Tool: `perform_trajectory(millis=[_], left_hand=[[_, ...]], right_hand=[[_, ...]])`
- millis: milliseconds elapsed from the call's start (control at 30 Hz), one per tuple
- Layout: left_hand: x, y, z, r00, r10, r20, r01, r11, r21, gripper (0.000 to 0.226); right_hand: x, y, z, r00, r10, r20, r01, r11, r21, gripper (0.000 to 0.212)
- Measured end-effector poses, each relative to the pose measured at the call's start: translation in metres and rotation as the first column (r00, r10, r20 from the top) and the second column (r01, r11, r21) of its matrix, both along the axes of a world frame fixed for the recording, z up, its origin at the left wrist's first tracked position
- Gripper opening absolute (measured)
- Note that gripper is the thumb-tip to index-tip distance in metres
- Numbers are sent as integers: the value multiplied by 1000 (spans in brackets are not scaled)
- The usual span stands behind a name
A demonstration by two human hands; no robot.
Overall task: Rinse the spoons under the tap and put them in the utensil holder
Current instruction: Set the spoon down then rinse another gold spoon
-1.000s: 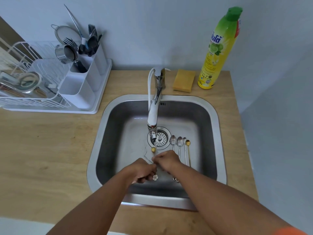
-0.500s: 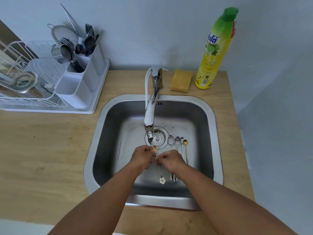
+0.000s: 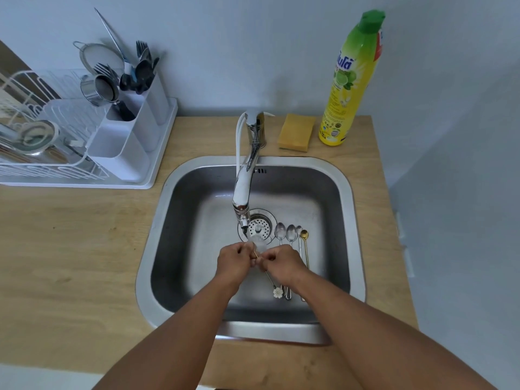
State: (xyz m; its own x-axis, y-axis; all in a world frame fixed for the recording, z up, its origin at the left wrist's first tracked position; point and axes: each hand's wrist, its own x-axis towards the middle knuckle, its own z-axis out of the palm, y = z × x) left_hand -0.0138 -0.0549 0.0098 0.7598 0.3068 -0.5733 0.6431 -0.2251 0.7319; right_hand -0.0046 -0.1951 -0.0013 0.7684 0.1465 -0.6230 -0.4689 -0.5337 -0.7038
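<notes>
Both our hands meet knuckles-up over the sink (image 3: 157, 220) basin — left hand (image 3: 235, 263) and right hand (image 3: 282, 264) each pinch the gold flower-ended spoon (image 3: 277, 291) beneath the tap (image 3: 243, 192); four spoons (image 3: 292, 237) lie beside the drain, the utensil holder (image 3: 126, 136) stands far left.

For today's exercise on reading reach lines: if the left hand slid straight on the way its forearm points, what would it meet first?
Probably the tap spout, just ahead of the left hand, though depth is unclear.
</notes>
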Motion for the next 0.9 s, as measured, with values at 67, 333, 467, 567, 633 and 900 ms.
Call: perform_trajectory(millis=[67, 333, 467, 567, 633, 900], left_hand=[[-3, 2, -1, 1000, 19, -2, -19, 997, -79, 28], [-3, 9, -1, 1000, 9, 4, -8, 995, -100, 16], [2, 10, 4, 997, -57, 44, 55, 997, 45, 31], [4, 8, 4, 997, -7, 76, 1, 996, 84, 33], [4, 7, 3, 998, 31, 57, -34, 998, 53, 32], [-2, 17, -3, 967, 76, -244, -170, 905, -390, 22]], right_hand=[[-1, -1, 1, 1000, 16, 15, -16, 1000, 3, 14], [-4, -3, 5, 990, 95, 103, -90, 995, -52, 24], [-2, -2, 7, 991, 86, 99, -82, 996, -44, 20], [-2, 0, 8, 992, 82, 98, -78, 996, -45, 22], [-2, 1, 6, 992, 81, 100, -77, 996, -46, 23], [-7, -2, 4, 994, 33, 106, -36, 999, 24, 24]])
